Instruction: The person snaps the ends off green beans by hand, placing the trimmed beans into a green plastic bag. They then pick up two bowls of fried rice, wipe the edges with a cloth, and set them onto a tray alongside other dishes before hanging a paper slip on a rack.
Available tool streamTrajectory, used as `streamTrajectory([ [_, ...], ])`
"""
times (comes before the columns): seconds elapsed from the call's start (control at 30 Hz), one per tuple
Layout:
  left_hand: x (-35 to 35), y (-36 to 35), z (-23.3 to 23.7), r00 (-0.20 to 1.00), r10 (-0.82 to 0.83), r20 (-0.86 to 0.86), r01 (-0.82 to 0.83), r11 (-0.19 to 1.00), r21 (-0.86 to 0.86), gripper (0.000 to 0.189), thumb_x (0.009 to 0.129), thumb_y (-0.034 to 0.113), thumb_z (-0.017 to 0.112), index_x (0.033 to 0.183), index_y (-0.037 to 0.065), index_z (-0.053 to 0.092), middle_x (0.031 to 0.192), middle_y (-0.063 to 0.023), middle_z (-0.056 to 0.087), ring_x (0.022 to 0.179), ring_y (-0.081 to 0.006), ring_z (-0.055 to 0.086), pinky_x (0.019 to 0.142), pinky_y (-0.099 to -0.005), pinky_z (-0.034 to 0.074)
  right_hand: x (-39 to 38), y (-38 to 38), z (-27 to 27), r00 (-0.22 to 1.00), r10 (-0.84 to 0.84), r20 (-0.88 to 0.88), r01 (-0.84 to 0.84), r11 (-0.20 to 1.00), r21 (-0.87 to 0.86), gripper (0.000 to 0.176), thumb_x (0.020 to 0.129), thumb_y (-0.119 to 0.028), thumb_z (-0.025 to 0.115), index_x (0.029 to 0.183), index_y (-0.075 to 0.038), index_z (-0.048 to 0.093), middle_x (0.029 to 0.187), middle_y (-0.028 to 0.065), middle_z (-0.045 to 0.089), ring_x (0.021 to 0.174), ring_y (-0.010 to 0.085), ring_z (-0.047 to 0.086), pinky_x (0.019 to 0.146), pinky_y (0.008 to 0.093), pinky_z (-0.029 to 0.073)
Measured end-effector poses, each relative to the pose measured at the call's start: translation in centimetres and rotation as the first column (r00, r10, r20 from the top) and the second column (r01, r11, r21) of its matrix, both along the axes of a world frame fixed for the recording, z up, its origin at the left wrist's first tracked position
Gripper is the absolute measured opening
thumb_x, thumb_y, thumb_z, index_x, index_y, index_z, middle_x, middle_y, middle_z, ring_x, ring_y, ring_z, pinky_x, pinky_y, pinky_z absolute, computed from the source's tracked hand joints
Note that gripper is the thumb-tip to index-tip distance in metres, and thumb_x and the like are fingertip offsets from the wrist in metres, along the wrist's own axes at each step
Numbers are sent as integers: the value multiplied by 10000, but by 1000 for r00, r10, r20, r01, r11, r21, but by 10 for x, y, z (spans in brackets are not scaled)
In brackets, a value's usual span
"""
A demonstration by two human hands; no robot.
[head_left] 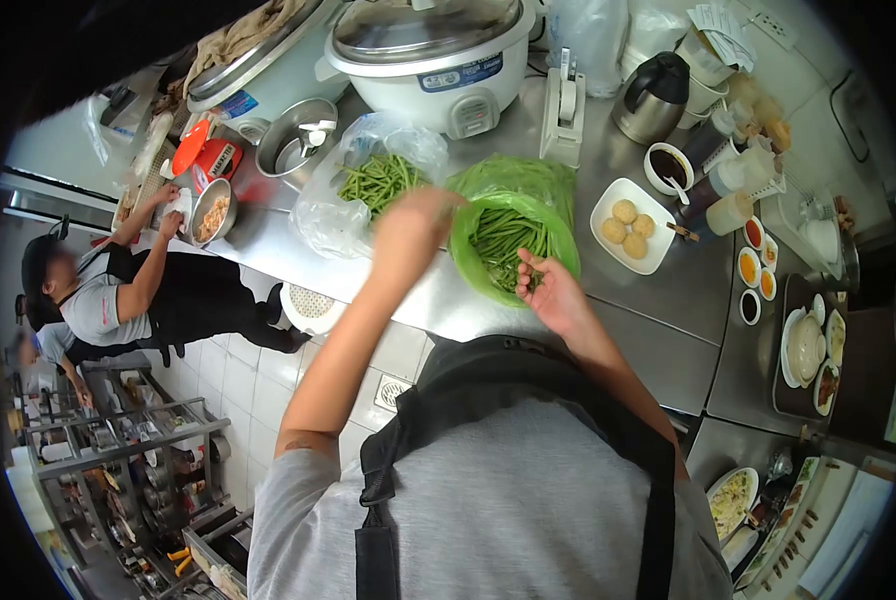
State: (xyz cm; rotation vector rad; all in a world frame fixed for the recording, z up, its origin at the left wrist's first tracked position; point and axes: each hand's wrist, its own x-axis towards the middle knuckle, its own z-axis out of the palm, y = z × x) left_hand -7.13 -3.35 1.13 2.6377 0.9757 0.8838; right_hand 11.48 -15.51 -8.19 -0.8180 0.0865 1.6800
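In the head view, a green plastic bag (565, 200) stands open on the steel counter, filled with long green beans (508, 235). My right hand (553, 290) is at the bag's near right rim, fingers curled in and thumb against them; anything they pinch is too small to make out. Motion blurs my left hand (416, 235), which hovers between the green bag and a clear plastic bag (318, 215). Short pieces of green bean (380, 182) lie in that clear bag, just beyond my left hand. The blur hides how its fingers are set.
Behind the bags stand a large rice cooker (428, 60) and a tape dispenser (563, 115). To the right are a square plate (638, 200) with several round balls, a sauce bowl (668, 168) and a thermal jug (652, 95). A co-worker (118, 290) works at the counter's left end.
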Motion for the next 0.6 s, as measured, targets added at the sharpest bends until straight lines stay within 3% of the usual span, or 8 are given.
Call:
streamTrajectory([
  [0.07, 20, -19, -28, 970, -98, -220, 80, 993, -89, 197, 736, 45, 615, 913, 127, 647, 871, -85, 623, 863, -259, 614, 704, -371, 501, -1, 7, -6, 999, 46, 20, -46, 999, 13, 347, 846, -145, 477, 1139, 35, 526, 731, 7, 479, 591, 115, 425, 606, 245, 401],
  [0.17, 25, 0, -69, 958, 43, -284, -49, 999, -17, 307, 712, 49, 614, 1006, 139, 620, 936, -78, 609, 857, -262, 615, 689, -370, 507, 10, 25, -40, 900, 355, 254, -384, 921, 71, 299, 853, -157, 463, 1060, 8, 603, 647, -12, 480, 511, 124, 419, 541, 257, 401],
  [0.23, 23, 7, -78, 947, 104, -303, -104, 994, 16, 434, 679, 29, 630, 1093, 150, 585, 999, -78, 585, 846, -269, 616, 694, -374, 512, -4, 39, -22, 673, 327, 663, -393, 918, -54, 274, 857, -206, 480, 944, -11, 652, 599, 3, 507, 481, 139, 444, 516, 287, 403],
  [0.27, 23, 6, -75, 945, 93, -315, -95, 995, 9, 448, 674, 26, 635, 1100, 151, 583, 1009, -77, 579, 854, -272, 614, 697, -375, 513, -12, 49, -14, 493, 304, 815, -377, 919, -115, 283, 859, -231, 488, 887, -21, 676, 576, 10, 521, 466, 147, 456, 503, 302, 404],
  [0.3, 21, 2, -68, 941, 87, -328, -91, 996, 4, 461, 669, 23, 640, 1108, 152, 582, 1019, -75, 573, 862, -274, 613, 699, -376, 513, -17, 61, -22, 319, 246, 915, -364, 923, -121, 346, 844, -337, 551, 754, -33, 688, 584, 82, 578, 510, 183, 527, 539, 340, 426],
  [0.4, 13, 0, -61, 941, 77, -329, -78, 997, 9, 512, 659, 25, 658, 1143, 171, 576, 1026, -66, 560, 868, -278, 611, 702, -373, 515, -22, 86, -38, 60, 168, 984, -453, 883, -124, 414, 819, -424, 591, 757, -25, 685, 598, 128, 595, 539, 225, 566, 576, 363, 440],
  [0.53, 5, -3, -57, 950, 38, -308, -25, 999, 47, 519, 696, 54, 656, 1184, 210, 574, 1007, -59, 551, 834, -258, 615, 700, -354, 519, -21, 83, -25, -10, 181, 983, -519, 840, -159, 383, 814, -407, 624, 749, -34, 687, 595, 140, 586, 558, 250, 577, 590, 379, 443],
  [0.6, 4, -8, -49, 957, -23, -290, 30, 999, 20, 366, 730, 121, 648, 1086, 209, 648, 916, -41, 559, 787, -235, 611, 672, -344, 510, -17, 68, -9, -24, 201, 979, -576, 798, -178, 373, 823, -395, 627, 756, -30, 670, 622, 110, 601, 550, 190, 551, 567, 347, 427],
])
